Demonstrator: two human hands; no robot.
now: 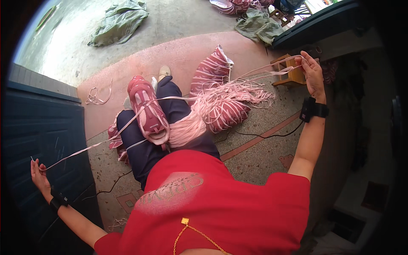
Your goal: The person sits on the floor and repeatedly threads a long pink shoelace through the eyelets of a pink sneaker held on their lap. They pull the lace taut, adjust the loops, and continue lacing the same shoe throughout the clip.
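We stretch a pink shoelace (91,146) taut across our lap, arms flung wide. Our left hand (39,173) pinches one tip out by the dark blue door (42,136); our right hand (312,72) grips the other end (looped near a small wooden stool (293,76)). The lace runs through a pink sneaker (148,110) resting on our knee. A thick bundle of pink laces (199,117) spills from our lap onto the terrazzo floor (255,153), beside striped pink shoe uppers (212,72).
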